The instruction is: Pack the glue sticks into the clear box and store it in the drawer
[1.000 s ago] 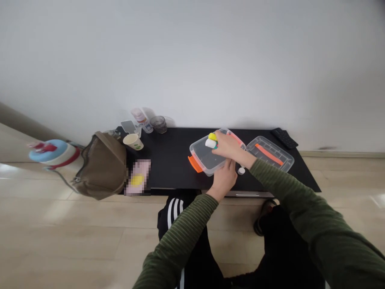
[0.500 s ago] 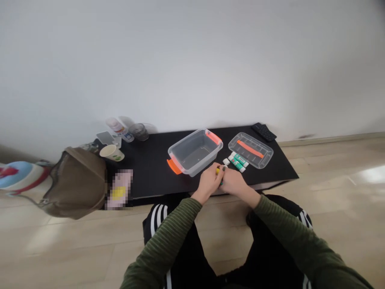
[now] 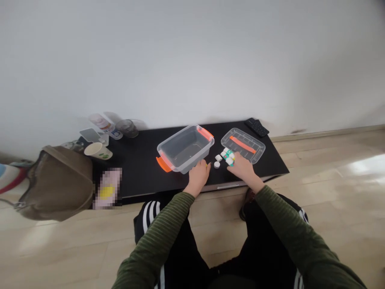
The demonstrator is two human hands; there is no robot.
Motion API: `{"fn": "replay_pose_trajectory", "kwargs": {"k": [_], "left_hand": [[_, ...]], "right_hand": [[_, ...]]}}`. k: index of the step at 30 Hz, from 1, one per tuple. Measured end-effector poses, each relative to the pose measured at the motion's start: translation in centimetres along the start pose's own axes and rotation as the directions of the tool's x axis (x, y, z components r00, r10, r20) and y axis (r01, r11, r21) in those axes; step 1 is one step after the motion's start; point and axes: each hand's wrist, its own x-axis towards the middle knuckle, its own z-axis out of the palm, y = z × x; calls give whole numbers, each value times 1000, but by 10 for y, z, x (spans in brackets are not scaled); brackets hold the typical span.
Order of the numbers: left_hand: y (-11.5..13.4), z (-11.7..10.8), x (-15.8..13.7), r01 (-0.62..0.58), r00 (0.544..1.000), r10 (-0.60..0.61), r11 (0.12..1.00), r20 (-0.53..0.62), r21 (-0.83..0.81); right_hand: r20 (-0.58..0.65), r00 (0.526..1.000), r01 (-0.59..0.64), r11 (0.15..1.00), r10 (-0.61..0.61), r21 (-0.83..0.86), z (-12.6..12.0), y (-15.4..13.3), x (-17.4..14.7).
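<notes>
My left hand (image 3: pixel 198 176) is closed near the front of the clear plastic box (image 3: pixel 182 162), with a small yellow bit showing at the fingertips; the rest of what it holds is hidden. To the right, my right hand (image 3: pixel 243 168) is closed on a small green-and-white tube like a glue stick (image 3: pixel 230 161), lying against other such tubes (image 3: pixel 227 153). Two white caps (image 3: pixel 217 164) rest on the black table between my hands. Behind the right hand lies the clear lid (image 3: pixel 243 144) with an orange handle.
A black remote or keypad (image 3: pixel 257 127) lies at the table's (image 3: pixel 138 160) back right. On the left stand a paper cup (image 3: pixel 98 151), a drinking glass (image 3: pixel 127 128) and a white spray bottle (image 3: pixel 105 125). A brown bag (image 3: pixel 60 180) sits at the left end.
My hands, together before, have parted: the left moved left beside the box, the right moved right onto the tubes. A second white cap now shows on the table. The view has shifted slightly.
</notes>
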Motion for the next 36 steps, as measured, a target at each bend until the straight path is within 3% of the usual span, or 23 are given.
{"fn": "replay_pose_trajectory", "kwargs": {"k": [4,9,17,22,24,27,30,36], "left_hand": [[3,16,1,-64,998,63,986,8,154],[9,29,7,-88,996,87,981,16,174],[11,24,7,-37,997,32,998,76,58],[5,20,6,34,980,-23,998,196,-54],[1,22,6,44,977,-17,991,213,-123],[-4,29,10,15,984,26,974,175,-228],[-5,37,16,-40,992,77,949,105,-313],[-4,48,27,-133,990,137,880,-26,-456]], "right_hand": [[9,1000,4,1000,-3,-13,10,-4,6],[2,1000,25,995,-25,-93,22,-18,0],[-44,996,75,985,-83,-153,23,-23,3],[-93,979,158,966,-179,-203,7,-15,-3],[-69,987,131,972,-147,-195,0,-9,-6],[72,995,74,984,-63,-164,-1,-1,-8],[160,984,107,984,-84,-142,7,-1,-5],[67,989,140,985,-134,-98,25,-19,5]]}}
